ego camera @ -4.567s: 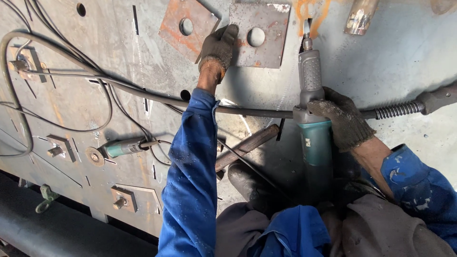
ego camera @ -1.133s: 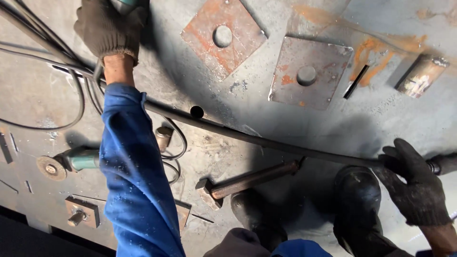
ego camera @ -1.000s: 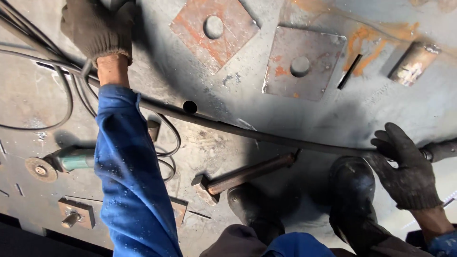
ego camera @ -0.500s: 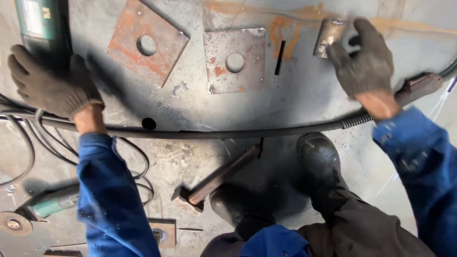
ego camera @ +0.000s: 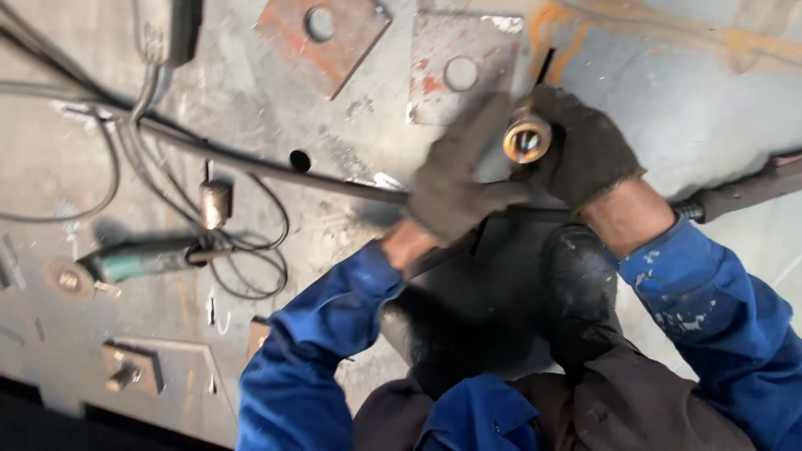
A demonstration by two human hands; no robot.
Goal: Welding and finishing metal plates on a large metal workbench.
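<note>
Head view, near to far: blue sleeves and dark boots (ego camera: 576,284) at six o'clock, over grey steel plate (ego camera: 710,100). Left hand (ego camera: 455,188), gloved, at centre, fingers stretched toward a small brass-coloured ring (ego camera: 526,140), touching beside it; grip not certain. Right hand (ego camera: 585,154), gloved, at one o'clock, clasped around that ring. Black cable (ego camera: 276,169) crossing under both hands. Green-handled grinder (ego camera: 142,259) at nine o'clock. Two rusty square plates (ego camera: 322,33) with centre holes at twelve o'clock.

One head view — looking steeply down, close over the steel floor (ego camera: 710,75).
</note>
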